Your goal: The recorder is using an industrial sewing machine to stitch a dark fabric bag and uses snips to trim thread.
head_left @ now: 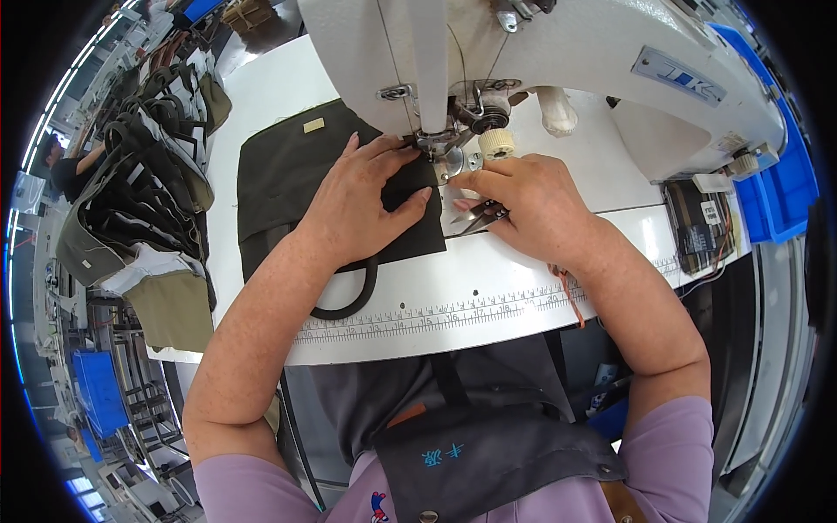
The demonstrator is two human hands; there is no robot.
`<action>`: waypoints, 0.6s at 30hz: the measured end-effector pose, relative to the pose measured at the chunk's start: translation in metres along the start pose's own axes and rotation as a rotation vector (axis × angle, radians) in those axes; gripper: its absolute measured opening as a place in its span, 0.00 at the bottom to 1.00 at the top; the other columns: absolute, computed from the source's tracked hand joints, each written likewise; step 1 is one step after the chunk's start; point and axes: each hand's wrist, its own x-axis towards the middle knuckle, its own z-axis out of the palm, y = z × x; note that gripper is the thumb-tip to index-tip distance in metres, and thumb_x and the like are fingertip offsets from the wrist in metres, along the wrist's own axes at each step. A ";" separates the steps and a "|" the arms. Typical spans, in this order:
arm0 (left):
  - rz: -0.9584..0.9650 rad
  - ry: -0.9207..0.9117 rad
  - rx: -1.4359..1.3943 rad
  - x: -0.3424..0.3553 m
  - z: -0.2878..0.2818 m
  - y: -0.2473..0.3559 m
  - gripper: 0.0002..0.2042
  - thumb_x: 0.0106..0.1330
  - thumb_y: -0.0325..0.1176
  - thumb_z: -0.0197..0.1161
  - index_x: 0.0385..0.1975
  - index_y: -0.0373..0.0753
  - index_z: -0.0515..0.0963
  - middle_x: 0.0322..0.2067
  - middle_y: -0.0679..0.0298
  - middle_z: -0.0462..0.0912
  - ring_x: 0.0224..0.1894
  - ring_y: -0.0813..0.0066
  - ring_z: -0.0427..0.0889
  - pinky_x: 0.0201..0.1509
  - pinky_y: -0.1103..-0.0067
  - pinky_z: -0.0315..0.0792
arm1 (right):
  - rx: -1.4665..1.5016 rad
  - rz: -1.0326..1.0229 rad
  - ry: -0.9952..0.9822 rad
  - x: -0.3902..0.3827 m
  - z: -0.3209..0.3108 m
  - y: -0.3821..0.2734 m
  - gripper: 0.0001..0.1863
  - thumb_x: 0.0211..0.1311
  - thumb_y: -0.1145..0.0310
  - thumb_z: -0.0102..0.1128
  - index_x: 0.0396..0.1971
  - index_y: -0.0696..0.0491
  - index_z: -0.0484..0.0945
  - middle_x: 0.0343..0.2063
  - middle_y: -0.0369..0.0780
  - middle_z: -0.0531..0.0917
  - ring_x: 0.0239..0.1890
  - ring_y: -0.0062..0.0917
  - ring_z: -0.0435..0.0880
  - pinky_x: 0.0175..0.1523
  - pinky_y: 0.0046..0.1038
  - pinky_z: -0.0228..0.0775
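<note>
A dark olive fabric panel (279,174) with a small pale label (314,125) lies on the white sewing table, its right edge by the machine's presser foot (433,144). My left hand (362,196) rests flat on the panel with fingers apart, fingertips close to the foot. From under that hand a dark strap loop (370,283) hangs toward the ruler edge. My right hand (545,200) holds small thread snips (479,218) in its curled lower fingers, blades pointing left. Its index finger reaches to the metal plate beside the foot. The needle tip cannot be made out.
The sewing machine (575,44) arches over the far side. A heap of dark bag pieces (148,174) stands at the left. A folded dark bundle (693,227) lies at the table's right end, near a blue bin (767,205). At far left, another person (65,174) works.
</note>
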 end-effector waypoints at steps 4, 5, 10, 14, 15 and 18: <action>0.050 0.017 0.097 -0.005 -0.005 0.007 0.17 0.62 0.30 0.67 0.51 0.32 0.82 0.53 0.49 0.83 0.58 0.51 0.81 0.70 0.62 0.70 | 0.118 -0.120 0.025 -0.001 0.005 0.001 0.16 0.55 0.65 0.71 0.45 0.43 0.86 0.26 0.33 0.82 0.27 0.33 0.85 0.33 0.36 0.75; 0.051 -0.035 0.120 -0.008 -0.009 0.010 0.17 0.63 0.28 0.65 0.51 0.34 0.83 0.55 0.52 0.83 0.59 0.53 0.80 0.72 0.61 0.68 | 0.121 -0.115 0.026 -0.001 0.005 0.000 0.16 0.55 0.65 0.71 0.45 0.43 0.86 0.26 0.33 0.82 0.27 0.33 0.85 0.33 0.36 0.75; -0.016 -0.101 0.063 -0.018 -0.008 0.020 0.18 0.63 0.22 0.59 0.53 0.40 0.84 0.58 0.60 0.82 0.61 0.59 0.80 0.74 0.58 0.66 | -0.026 -0.132 -0.019 0.001 0.004 -0.002 0.12 0.54 0.62 0.70 0.40 0.42 0.88 0.21 0.33 0.82 0.23 0.32 0.84 0.29 0.35 0.74; 0.016 -0.093 0.068 -0.019 -0.009 0.023 0.17 0.63 0.25 0.62 0.52 0.38 0.84 0.57 0.58 0.82 0.62 0.58 0.80 0.74 0.59 0.67 | -0.026 -0.144 0.007 0.001 0.005 -0.001 0.13 0.52 0.62 0.70 0.39 0.42 0.89 0.20 0.34 0.82 0.23 0.32 0.84 0.29 0.35 0.74; 0.017 -0.076 0.055 -0.020 -0.009 0.024 0.17 0.62 0.26 0.64 0.52 0.37 0.84 0.57 0.57 0.82 0.61 0.58 0.80 0.74 0.60 0.67 | -0.043 -0.142 0.006 0.001 0.005 -0.001 0.13 0.52 0.62 0.70 0.40 0.42 0.89 0.20 0.34 0.82 0.23 0.32 0.84 0.28 0.35 0.73; 0.025 0.005 0.017 -0.023 -0.005 0.020 0.17 0.61 0.28 0.67 0.50 0.36 0.84 0.56 0.57 0.83 0.59 0.56 0.82 0.71 0.63 0.71 | -0.055 -0.151 0.015 0.002 0.006 -0.001 0.14 0.52 0.61 0.70 0.40 0.41 0.89 0.20 0.34 0.81 0.23 0.32 0.84 0.28 0.35 0.73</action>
